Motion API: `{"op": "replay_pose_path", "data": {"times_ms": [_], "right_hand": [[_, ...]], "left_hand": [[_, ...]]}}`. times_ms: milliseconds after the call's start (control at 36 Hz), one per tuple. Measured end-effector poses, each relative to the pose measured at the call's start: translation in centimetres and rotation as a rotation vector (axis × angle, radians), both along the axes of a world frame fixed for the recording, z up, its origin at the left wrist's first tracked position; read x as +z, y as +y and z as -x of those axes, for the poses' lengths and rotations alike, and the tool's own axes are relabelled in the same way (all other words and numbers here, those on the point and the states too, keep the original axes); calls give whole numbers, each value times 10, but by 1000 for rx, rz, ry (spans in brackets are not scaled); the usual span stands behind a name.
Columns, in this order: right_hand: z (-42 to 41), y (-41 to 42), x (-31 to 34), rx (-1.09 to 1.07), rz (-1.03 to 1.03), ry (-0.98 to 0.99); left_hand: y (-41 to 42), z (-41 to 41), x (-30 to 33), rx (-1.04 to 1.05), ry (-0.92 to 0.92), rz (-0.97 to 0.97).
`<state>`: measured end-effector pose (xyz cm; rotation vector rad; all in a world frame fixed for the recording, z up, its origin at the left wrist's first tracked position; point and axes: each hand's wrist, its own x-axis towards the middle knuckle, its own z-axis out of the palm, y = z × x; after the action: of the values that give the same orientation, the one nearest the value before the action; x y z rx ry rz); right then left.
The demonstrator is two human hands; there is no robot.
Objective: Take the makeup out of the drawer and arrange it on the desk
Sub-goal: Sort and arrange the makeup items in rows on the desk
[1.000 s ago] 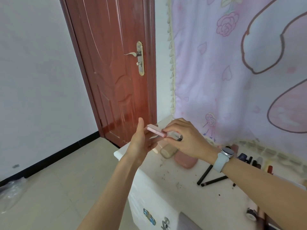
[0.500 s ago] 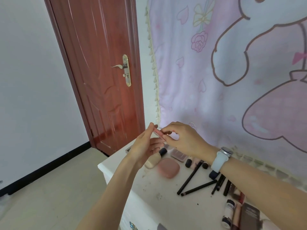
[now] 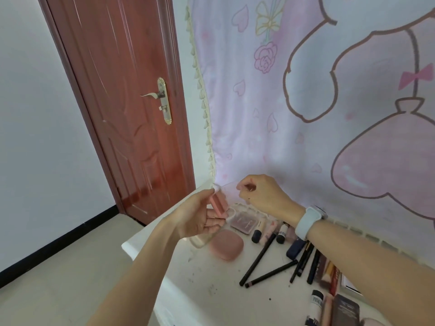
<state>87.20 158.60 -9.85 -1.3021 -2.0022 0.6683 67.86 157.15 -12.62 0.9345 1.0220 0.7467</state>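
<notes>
My left hand [image 3: 197, 222] holds a small pink makeup stick [image 3: 217, 204] upright above the left end of the white desk [image 3: 200, 292]. My right hand [image 3: 263, 196], with a pale blue watch on the wrist, is just to the right of it with its fingers pinched. A blurred clear film [image 3: 226, 185] seems to stretch from the stick's top to those fingers. Below the hands lie a pink compact [image 3: 227, 248], a dusky eyeshadow palette [image 3: 243, 223] and a beige bottle [image 3: 202, 242] partly hidden by my left hand. No drawer is in view.
Two black pencils [image 3: 259, 260] lie across the desk's middle. Several tubes and pens [image 3: 303, 255] line the back and right side. More tubes and a dark box [image 3: 346, 310] sit at the lower right. A pink cartoon cloth [image 3: 329, 114] hangs behind, and a red door [image 3: 131, 102] stands left.
My hands have come apart: the right one drew away to the right from the pink stick, which now stands upright in my left hand. The view swung right over the desk.
</notes>
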Motion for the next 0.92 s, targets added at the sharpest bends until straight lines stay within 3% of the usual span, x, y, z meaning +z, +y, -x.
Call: {"op": "replay_pose_path", "data": {"times_ms": [194,333,472,583,694,917], "right_hand": [[26,38,-19,-88,179,94],[45,73,-35,-167,216,126],[62,104,-51,-317,240,75],[70,124,-60,-346,334,163],[77,138,-63,-333,336,167],[85,147,-71,-368,358,135]], "left_hand": [[41,38,-14,77,-38,68],[74,51,-23,259,48,-36],[105,52,-37,339,248,-237],[127,49,-50,311,380,-345],[151,52,-68,200,690,-457],[178,64,-99,14,959,-437]]}}
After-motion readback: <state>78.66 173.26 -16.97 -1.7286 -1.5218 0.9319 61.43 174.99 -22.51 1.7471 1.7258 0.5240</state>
